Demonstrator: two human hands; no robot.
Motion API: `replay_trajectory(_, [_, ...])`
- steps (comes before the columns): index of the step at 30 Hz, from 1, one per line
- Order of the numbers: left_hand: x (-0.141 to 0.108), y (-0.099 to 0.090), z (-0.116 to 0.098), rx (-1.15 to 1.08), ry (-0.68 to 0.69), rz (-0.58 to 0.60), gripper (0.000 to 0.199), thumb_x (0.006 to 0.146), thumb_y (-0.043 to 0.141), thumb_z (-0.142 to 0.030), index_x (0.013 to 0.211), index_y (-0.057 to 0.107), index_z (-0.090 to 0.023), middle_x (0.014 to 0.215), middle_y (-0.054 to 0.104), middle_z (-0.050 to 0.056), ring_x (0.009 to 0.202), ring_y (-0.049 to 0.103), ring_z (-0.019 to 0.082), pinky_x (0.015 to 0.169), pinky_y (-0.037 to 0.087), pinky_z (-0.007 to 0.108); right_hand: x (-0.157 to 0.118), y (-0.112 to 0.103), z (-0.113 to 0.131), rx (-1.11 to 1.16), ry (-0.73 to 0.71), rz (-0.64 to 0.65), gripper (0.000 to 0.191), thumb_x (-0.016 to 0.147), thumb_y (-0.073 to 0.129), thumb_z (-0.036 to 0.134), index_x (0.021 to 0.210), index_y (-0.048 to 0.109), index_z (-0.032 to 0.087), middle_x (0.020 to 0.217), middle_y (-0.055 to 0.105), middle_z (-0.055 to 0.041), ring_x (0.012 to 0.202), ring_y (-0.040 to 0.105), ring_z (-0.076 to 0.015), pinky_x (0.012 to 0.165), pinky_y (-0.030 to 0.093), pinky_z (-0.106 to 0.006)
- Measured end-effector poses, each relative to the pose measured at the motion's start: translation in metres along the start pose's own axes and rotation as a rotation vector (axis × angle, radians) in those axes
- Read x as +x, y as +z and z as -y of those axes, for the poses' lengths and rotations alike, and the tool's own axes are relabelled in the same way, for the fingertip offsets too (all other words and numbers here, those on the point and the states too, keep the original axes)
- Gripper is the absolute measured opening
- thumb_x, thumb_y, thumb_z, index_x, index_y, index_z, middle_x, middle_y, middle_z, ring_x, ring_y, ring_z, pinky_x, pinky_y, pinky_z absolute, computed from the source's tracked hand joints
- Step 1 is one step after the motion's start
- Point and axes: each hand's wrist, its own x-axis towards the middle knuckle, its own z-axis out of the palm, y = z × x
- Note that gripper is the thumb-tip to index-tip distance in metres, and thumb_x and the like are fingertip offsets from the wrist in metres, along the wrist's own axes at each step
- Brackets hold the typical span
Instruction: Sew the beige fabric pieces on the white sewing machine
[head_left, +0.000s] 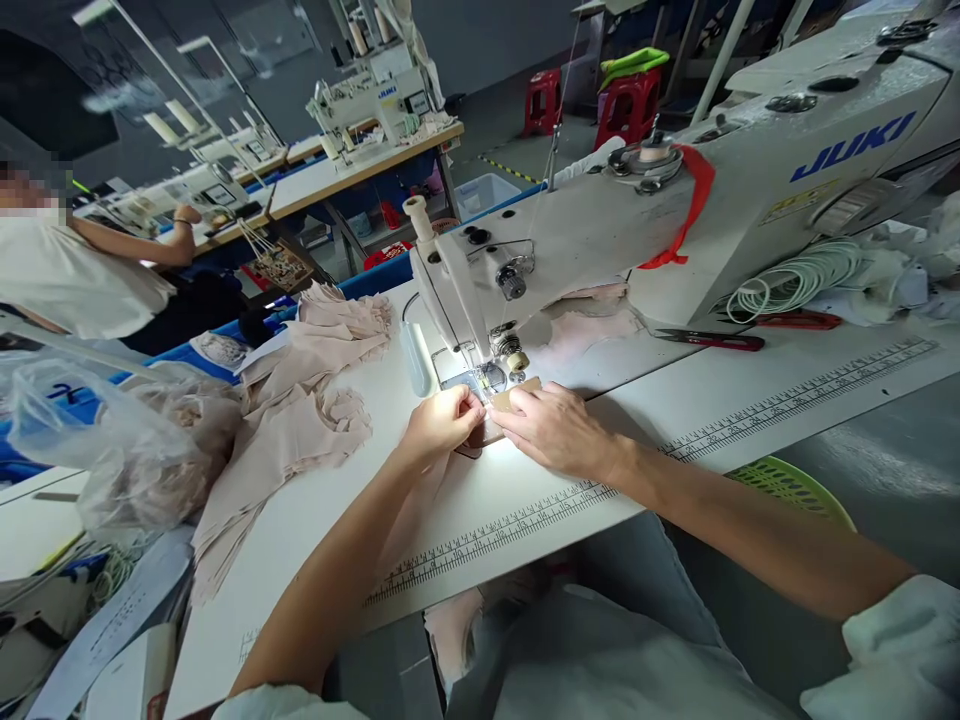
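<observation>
At the lit needle area of a white JUKI sewing machine (472,290), both hands work close together. My left hand (444,420) is closed in a pinch on pale pink fabric (420,495), which trails down the table toward me under the forearm. Just right of the needle, my right hand (559,428) has its fingers together, the thumb and forefinger against a small flat tan piece (516,394) like card. The fingertips of the two hands nearly meet in front of the presser foot. Exactly what lies under them is partly hidden.
A fanned stack of pale pink cut pieces (300,400) lies left, beside a plastic bag (157,440). Dark-handled snips (709,340) and coiled pale cord (795,280) rest right. A ruler strip (525,515) follows the front edge. Another person (82,265) sits at far left.
</observation>
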Motion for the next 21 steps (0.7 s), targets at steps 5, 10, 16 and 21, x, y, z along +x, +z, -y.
replay_trajectory(5, [-0.023,0.014,-0.005,0.346,0.407,-0.367,0.016,0.095,0.049,-0.017,0.091,0.064,-0.02,0.101,0.071,0.01,0.092,0.065,0.025,0.08,0.055,0.039,0.004,-0.003,0.003,-0.001,0.015,0.086,0.026,0.101,0.045,0.021,0.1,0.07,0.017,0.092,0.065,-0.008,0.077,0.049,-0.0191,0.072,0.026,-0.034])
replay_trajectory(10, [-0.046,0.042,-0.001,0.369,0.664,-0.473,0.034,0.097,0.041,-0.009,0.123,0.061,-0.012,0.117,0.069,0.018,0.11,0.065,0.029,0.096,0.059,0.047,0.006,-0.005,0.005,0.036,0.042,0.087,0.027,0.102,0.043,0.021,0.1,0.07,0.017,0.09,0.066,-0.0088,0.079,0.052,-0.0201,0.073,0.028,-0.035])
replay_trajectory(16, [-0.046,0.05,0.008,0.371,0.673,-0.47,0.038,0.099,0.042,-0.014,0.131,0.061,-0.011,0.119,0.069,0.019,0.115,0.065,0.032,0.099,0.061,0.049,0.004,-0.005,0.008,0.055,0.072,0.076,0.03,0.101,0.044,0.022,0.115,0.07,0.018,0.093,0.067,-0.0094,0.082,0.054,-0.0214,0.073,0.031,-0.035])
replay_trajectory(21, [-0.034,0.044,0.015,0.36,0.684,-0.437,0.036,0.098,0.043,-0.014,0.124,0.066,-0.009,0.118,0.07,0.019,0.113,0.066,0.03,0.1,0.06,0.046,0.007,-0.002,0.004,0.077,0.103,0.022,0.033,0.1,0.042,0.018,0.112,0.073,0.017,0.093,0.067,-0.0091,0.075,0.051,-0.0194,0.074,0.033,-0.035])
